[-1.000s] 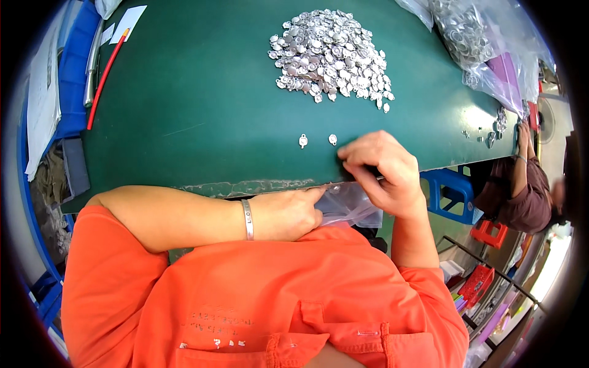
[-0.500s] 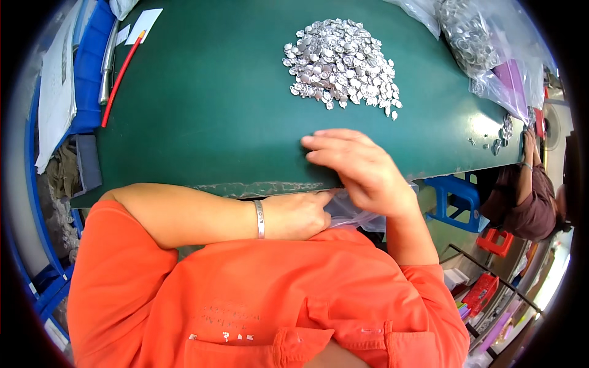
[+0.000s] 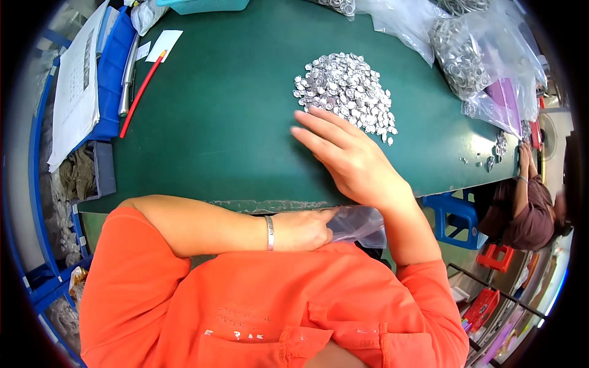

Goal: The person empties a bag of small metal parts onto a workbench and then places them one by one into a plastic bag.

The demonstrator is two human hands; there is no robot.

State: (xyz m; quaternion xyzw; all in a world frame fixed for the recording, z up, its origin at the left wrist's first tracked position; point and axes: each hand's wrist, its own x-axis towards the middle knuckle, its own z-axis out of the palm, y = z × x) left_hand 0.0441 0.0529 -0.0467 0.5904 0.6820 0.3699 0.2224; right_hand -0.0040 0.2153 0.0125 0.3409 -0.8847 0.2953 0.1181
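Observation:
A heap of small, flat, silvery metal pieces (image 3: 346, 86) lies on the green tabletop (image 3: 208, 110). Just on the near side of it, my right hand (image 3: 353, 156) hovers over the table with its fingers stretched out and nothing visible in them; the palm side is hidden. Below the table's front edge, my left hand (image 3: 302, 230) has its fingers curled on the rim of a clear plastic bag (image 3: 362, 224). A metal bracelet (image 3: 270, 233) circles the left wrist. The bag's inside cannot be made out.
A red pencil (image 3: 142, 95) and a metal rod (image 3: 127, 80) lie at the left beside a blue tray (image 3: 116, 73). Clear bags of metal rings (image 3: 457, 58) stand far right. A blue stool (image 3: 454, 214) and a co-worker (image 3: 531, 211) are at the right.
My right hand has moved forward from the table's front edge toward the heap, its fingers spreading. The left hand keeps its place at the bag. The view has tilted slightly.

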